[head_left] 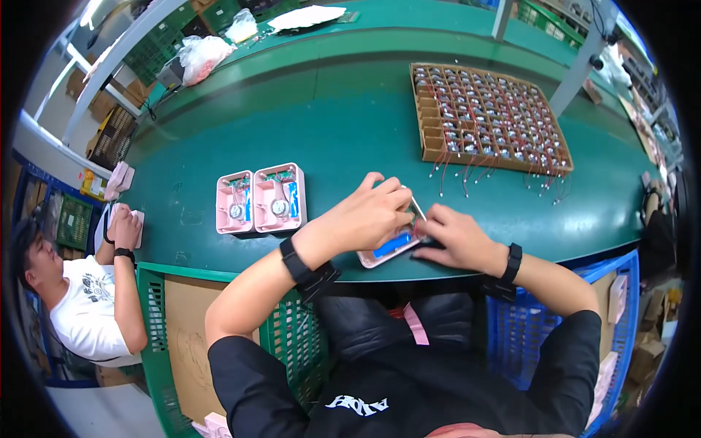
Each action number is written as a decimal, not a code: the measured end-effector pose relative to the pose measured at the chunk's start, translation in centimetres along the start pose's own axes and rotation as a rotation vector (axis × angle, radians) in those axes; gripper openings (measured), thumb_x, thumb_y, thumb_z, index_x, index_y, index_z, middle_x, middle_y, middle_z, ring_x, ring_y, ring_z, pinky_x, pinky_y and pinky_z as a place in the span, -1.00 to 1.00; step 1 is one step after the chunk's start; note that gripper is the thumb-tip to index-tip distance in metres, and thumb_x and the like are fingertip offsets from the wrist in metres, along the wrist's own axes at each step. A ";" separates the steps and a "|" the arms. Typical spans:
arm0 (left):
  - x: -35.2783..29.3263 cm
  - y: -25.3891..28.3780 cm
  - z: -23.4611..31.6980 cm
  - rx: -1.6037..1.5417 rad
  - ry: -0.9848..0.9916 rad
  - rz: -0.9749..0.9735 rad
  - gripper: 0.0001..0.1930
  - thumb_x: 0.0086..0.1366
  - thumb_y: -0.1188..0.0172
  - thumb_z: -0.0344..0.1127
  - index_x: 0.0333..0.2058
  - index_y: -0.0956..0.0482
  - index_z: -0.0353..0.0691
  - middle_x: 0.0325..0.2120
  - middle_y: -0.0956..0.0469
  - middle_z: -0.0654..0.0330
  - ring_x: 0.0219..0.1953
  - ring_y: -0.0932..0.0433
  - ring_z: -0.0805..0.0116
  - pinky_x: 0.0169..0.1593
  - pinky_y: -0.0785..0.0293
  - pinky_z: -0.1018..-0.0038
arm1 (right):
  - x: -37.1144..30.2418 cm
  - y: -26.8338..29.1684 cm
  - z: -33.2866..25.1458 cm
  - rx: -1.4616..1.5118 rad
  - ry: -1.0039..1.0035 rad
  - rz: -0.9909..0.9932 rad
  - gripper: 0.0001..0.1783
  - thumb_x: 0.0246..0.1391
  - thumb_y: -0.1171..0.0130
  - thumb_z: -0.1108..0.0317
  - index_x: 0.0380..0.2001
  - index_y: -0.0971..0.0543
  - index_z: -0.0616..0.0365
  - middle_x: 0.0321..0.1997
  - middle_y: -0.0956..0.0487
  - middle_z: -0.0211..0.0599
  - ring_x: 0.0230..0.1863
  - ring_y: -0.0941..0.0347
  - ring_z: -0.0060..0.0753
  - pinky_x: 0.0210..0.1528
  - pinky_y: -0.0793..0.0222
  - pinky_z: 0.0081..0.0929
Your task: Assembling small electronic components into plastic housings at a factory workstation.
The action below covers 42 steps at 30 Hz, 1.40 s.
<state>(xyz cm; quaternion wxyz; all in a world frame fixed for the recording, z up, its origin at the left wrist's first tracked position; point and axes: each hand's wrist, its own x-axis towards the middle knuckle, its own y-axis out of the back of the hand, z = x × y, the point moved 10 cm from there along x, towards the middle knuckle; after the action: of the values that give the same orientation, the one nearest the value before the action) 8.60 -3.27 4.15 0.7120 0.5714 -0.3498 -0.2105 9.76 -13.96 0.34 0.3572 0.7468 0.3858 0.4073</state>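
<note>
A pink open housing [370,260] with a blue battery [393,245] inside lies tilted near the table's front edge. My left hand [369,219] is over it with fingers curled down into it, covering much of the inside; what those fingers pinch, if anything, is hidden. At the right side of the housing, my right hand [460,239] grips its edge between thumb and fingers. Two similar pink housings [260,204] stand side by side to the left, each holding a round silver part [280,207], a blue battery and a green circuit board.
A partitioned cardboard tray [431,155] of small wired parts lies at the far right, its red wires hanging over the near side. A green crate [153,328] and a blue crate [504,343] flank my lap. A co-worker [91,306] sits at the left.
</note>
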 end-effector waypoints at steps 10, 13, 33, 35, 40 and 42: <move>-13.6 9.6 -9.7 0.109 0.697 0.273 -0.83 0.29 -0.40 -0.26 -0.28 -0.76 -0.24 -0.41 -0.68 0.03 -0.33 -0.66 -0.04 -0.23 -0.57 0.15 | 16.0 -2.3 4.7 -0.526 -0.073 0.091 -0.74 0.06 -0.38 0.17 -0.33 -0.69 0.14 -0.45 -0.70 -0.07 -0.36 -0.69 -0.02 -0.44 -0.51 -0.10; -13.6 8.1 -10.5 0.065 0.816 0.156 -0.73 0.26 -0.45 -0.16 -0.32 -0.75 -0.29 -0.47 -0.69 -0.02 -0.40 -0.68 -0.09 -0.28 -0.59 0.09 | 23.3 1.1 8.5 -0.641 -0.246 0.383 -0.77 0.08 -0.33 0.22 -0.38 -0.71 0.18 -0.41 -0.71 -0.02 -0.28 -0.71 0.08 -0.24 -0.60 0.02; -3.9 -2.3 1.6 -0.010 0.315 -0.218 -0.85 0.23 -0.35 -0.33 -0.26 -0.64 -0.21 -0.30 -0.68 0.08 -0.16 -0.71 -0.01 -0.08 -0.62 0.08 | 8.7 10.5 17.2 -0.377 0.038 -0.174 -0.77 0.04 -0.43 0.43 -0.19 -0.74 0.08 -0.12 -0.63 -0.23 0.01 -0.61 0.02 0.04 -0.56 -0.06; -3.5 -2.7 2.2 0.033 0.248 -0.231 -0.89 0.25 -0.34 -0.35 -0.26 -0.65 -0.17 -0.30 -0.65 0.14 -0.13 -0.69 0.06 -0.04 -0.59 0.14 | 9.1 10.3 16.4 -0.362 0.057 -0.087 -0.78 0.05 -0.44 0.40 -0.19 -0.74 0.09 -0.12 -0.62 -0.23 -0.01 -0.61 0.01 0.03 -0.56 -0.06; -3.2 -3.0 3.7 0.058 0.126 -0.117 -0.89 0.27 -0.35 -0.33 -0.25 -0.64 -0.15 -0.30 -0.61 0.19 -0.12 -0.64 0.14 -0.04 -0.52 0.19 | 9.7 9.5 17.9 -0.394 0.067 -0.182 -0.82 0.07 -0.42 0.43 -0.21 -0.71 0.12 -0.14 -0.62 -0.22 -0.04 -0.62 0.03 0.03 -0.56 -0.06; -3.6 -2.9 3.5 0.000 0.155 -0.111 -0.88 0.28 -0.35 -0.31 -0.25 -0.63 -0.14 -0.30 -0.61 0.19 -0.11 -0.63 0.15 -0.05 -0.48 0.21 | 9.5 8.9 17.2 -0.367 0.086 -0.186 -0.86 0.09 -0.39 0.46 -0.25 -0.68 0.15 -0.18 -0.61 -0.18 -0.07 -0.62 0.03 0.01 -0.57 -0.10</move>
<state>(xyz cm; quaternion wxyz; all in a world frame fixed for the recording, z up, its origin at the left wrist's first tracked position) 3.89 -3.81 0.80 0.7240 0.6046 -0.2614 -0.2050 30.99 -13.47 3.92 0.5065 0.6124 0.3872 0.4675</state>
